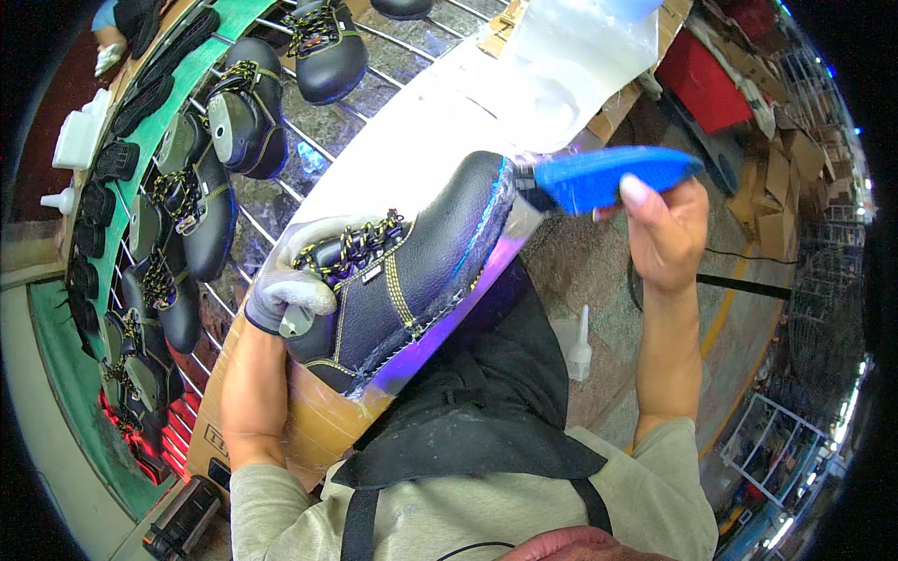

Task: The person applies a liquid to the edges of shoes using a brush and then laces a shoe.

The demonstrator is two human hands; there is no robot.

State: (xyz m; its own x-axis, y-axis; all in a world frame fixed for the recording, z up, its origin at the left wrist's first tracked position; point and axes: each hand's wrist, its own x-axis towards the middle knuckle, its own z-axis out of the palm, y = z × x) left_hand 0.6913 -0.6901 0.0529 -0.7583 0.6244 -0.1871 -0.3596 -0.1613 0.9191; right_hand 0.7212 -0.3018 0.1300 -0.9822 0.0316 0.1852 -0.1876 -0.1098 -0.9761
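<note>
A black leather work shoe (426, 257) with yellow-and-black laces is held tilted over my lap, its toe pointing up and to the right. My left hand (297, 294), in a grey-white glove, is closed round its ankle and heel. A wet-looking bluish line runs along the shoe's lower edge near the toe. My bare right hand (666, 232) pinches the blue handle of a brush (613, 178). The brush's dark end meets the shoe's edge at the toe. The sole side faces away and is hidden.
Several similar black shoes (248, 107) stand on a metal-rod rack (383, 79) to the left. Black soles (117, 161) line a green ledge beyond. A translucent plastic container (580, 56) sits on the white work surface (374, 154). Cardboard (346, 421) lies under the shoe.
</note>
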